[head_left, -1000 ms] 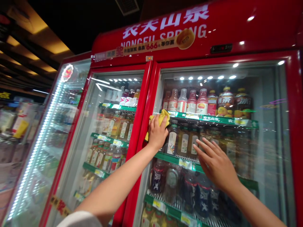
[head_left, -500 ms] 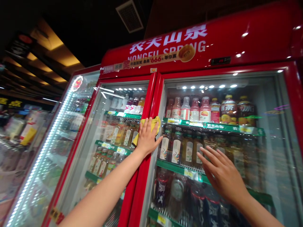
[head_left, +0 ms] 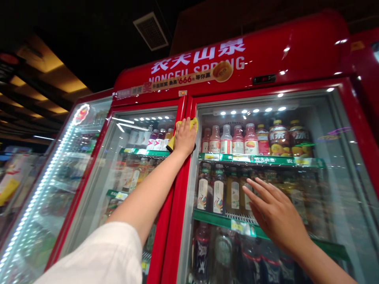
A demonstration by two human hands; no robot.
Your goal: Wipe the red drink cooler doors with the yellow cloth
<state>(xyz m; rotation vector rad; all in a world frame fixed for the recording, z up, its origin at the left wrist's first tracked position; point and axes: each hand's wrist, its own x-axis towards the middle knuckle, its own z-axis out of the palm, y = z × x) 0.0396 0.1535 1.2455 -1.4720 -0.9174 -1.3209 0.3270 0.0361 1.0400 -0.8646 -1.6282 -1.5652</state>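
My left hand (head_left: 185, 137) presses a yellow cloth (head_left: 193, 124) with a dark edge against the red door frame (head_left: 184, 173) of a drinks fridge, near the top where the two doors meet. The cloth shows around the fingers and beside the palm. My right hand (head_left: 276, 215) holds nothing; its fingers are stretched out in front of the right glass door. Whether it touches the glass I cannot tell. Behind that door, bottles with pink labels (head_left: 251, 141) stand on a green-edged shelf (head_left: 260, 159).
A red header (head_left: 308, 49) with white lettering runs above the doors. Another fridge with a bright light strip (head_left: 32, 205) stands at the left. Packaged goods (head_left: 10, 181) show at the far left, and a vent (head_left: 151, 31) is in the dark ceiling.
My left hand has slid up the door frame with the yellow cloth, and a white sleeve now shows. My right hand stays in front of the right door. The view has shifted slightly right.
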